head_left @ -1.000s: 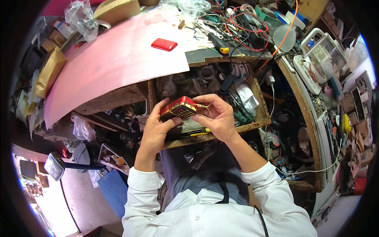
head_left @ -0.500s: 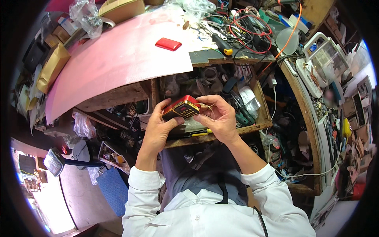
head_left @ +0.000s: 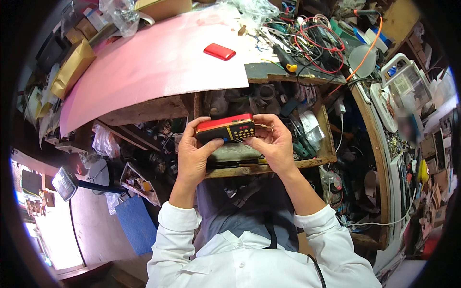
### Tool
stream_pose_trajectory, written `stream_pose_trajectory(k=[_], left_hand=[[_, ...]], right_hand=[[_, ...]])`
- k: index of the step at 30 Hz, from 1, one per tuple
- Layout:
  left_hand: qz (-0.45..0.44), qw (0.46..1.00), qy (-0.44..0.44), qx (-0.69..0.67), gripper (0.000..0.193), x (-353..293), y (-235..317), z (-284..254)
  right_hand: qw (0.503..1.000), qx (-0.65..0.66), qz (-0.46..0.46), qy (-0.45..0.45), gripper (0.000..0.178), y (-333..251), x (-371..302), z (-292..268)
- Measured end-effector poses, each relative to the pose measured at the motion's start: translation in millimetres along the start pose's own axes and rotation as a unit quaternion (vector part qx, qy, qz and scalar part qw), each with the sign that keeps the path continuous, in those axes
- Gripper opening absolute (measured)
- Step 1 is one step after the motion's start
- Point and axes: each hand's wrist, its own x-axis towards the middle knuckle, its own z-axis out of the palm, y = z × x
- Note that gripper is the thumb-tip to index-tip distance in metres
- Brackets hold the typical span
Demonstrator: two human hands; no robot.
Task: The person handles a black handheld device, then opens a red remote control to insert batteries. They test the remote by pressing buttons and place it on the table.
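Note:
Above the open drawer I hold a small red and black portable radio between both hands. Its front carries a dark speaker panel on the left, and a little lit display and gold buttons on the right. My left hand grips the left end, thumb on the lower front edge. Around the right end closes my right hand, its thumb below the buttons. A thin pale cord loops from that end by my right fingers. On the pink sheet lies a flat, shiny red piece.
The wooden drawer under my hands is full of tools and parts. Tangled red and black leads and a screwdriver lie on the bench at the back right. Past a curved wooden edge, clutter fills the right. A blue board stands lower left.
The radio has turned from a slant to nearly level, its front now facing me more fully. Both hands have turned with it and keep their hold. The whole view has shifted slightly.

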Motion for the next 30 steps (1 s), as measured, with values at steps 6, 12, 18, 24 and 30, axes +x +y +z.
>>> stream_pose_trajectory(k=[6,12,18,24,30], left_hand=[[0.034,0.999,0.003,-0.004,0.063,-0.2,-5.9,-5.4],[0.044,0.999,0.003,0.002,0.062,-0.7,-6.3,-4.7],[0.058,0.998,-0.006,0.023,0.063,3.9,-11.1,-5.6],[0.062,0.998,0.000,0.013,0.057,-0.3,-8.0,-8.2],[0.057,0.998,-0.004,0.003,0.057,-1.2,-4.7,-5.6]], right_hand=[[1.000,-0.011,0.006,-0.009,0.043,0.2,0.3,0.7],[0.999,-0.042,-0.001,-0.013,0.043,1.6,0.6,-1.8],[0.999,-0.034,0.006,-0.001,0.045,0.9,1.4,-3.3],[0.999,-0.045,0.006,-0.012,0.047,5.2,1.3,-1.6],[0.999,-0.043,0.010,-0.011,0.048,2.1,0.5,-0.1]])
